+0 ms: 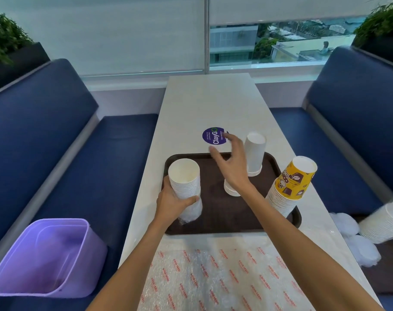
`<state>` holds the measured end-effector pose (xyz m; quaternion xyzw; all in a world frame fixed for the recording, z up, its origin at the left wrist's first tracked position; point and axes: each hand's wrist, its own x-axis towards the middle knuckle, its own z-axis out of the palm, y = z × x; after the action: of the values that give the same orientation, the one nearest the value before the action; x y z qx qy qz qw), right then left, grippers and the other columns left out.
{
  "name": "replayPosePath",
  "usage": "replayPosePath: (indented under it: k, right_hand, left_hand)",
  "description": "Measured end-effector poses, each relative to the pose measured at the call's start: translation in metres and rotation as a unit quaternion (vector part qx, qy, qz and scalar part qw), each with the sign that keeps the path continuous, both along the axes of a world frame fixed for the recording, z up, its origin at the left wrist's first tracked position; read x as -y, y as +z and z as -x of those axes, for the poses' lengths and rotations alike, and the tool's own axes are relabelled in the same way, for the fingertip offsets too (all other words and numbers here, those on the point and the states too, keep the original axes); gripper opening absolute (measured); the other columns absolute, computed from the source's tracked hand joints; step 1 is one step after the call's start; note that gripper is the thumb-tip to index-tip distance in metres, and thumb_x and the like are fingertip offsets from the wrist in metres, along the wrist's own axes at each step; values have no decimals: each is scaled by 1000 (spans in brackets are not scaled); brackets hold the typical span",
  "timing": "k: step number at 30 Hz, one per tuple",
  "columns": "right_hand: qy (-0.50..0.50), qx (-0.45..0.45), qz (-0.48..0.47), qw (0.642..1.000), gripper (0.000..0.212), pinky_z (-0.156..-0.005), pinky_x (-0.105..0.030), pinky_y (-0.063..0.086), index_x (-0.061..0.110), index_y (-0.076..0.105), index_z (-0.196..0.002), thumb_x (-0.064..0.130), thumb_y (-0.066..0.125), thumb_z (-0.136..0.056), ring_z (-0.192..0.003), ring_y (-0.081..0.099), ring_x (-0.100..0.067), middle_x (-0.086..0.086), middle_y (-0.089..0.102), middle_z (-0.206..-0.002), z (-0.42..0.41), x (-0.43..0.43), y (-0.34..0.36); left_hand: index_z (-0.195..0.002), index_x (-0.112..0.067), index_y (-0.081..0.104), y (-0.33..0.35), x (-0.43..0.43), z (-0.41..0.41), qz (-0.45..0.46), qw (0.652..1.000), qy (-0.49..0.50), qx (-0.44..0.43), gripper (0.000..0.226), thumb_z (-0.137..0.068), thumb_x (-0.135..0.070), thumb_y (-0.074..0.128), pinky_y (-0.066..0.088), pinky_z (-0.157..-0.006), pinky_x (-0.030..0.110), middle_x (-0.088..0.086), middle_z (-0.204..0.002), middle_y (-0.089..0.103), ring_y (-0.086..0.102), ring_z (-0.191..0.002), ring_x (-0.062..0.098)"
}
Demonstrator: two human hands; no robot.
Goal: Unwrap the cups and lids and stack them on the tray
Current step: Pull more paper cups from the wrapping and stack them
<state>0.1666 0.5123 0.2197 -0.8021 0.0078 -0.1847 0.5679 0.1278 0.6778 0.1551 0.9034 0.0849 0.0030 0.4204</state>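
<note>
- Left hand: fingers curled round a tall stack of white cups, held mouth-up over the left edge of the tray. Clear wrap is bunched at the stack's lower end.
- Right hand: holds nothing, fingers spread, above the tray.
- On the tray: short white stack under the right hand, inverted white stack behind it, leaning yellow printed stack at the right edge.
- Desk: bubble wrap sheet at the near end.
- Right of the desk: more white cups; the pale bundles beside them are possibly lids.

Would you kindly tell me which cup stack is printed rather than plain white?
The yellow-topped stack at the right edge of the tray; every other stack shows only white.
</note>
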Motion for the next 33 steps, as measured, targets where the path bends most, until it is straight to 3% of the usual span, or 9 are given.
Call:
replayPosePath:
  k: [5, 11, 21, 33]
  right_hand:
    - [218, -115, 151, 957, 71, -96, -29, 43, 23, 50, -132, 50, 76, -72, -121, 48, -17, -1, 44, -137, 5, -24, 33]
    - [242, -159, 345, 893, 82, -91, -29, 43, 15, 50, -131, 51, 82, -65, -111, 48, -19, -5, 45, -122, 1, -31, 44]
    - [255, -165, 407, 861, 74, -76, -24, 44, 11, 55, -121, 47, 84, -64, -93, 48, -16, -7, 52, -115, -1, -37, 54]
    - [261, -156, 450, 840, 72, -71, -23, 43, 7, 54, -122, 48, 80, -69, -91, 51, -16, -8, 58, -114, -3, -44, 60]
  left_hand:
    - [-145, -19, 20, 4, 12, 2, -5, 1000, 0, -15, 103, -67, -44, 82, 39, -103, 31, 5, -142, 44, 45, -129, 24]
    - [-147, -20, 16, 6, 13, 0, -51, 998, -4, -32, 104, -70, -51, 77, 34, -108, 29, 4, -148, 38, 41, -133, 23]
    - [-148, -21, 14, 6, 13, 0, -46, 998, -7, -45, 105, -70, -52, 77, 33, -109, 30, 3, -149, 36, 39, -135, 23]
    - [-149, -23, 9, 6, 13, 0, -81, 995, -18, -55, 102, -74, -59, 68, 28, -111, 26, 0, -153, 27, 32, -139, 18]
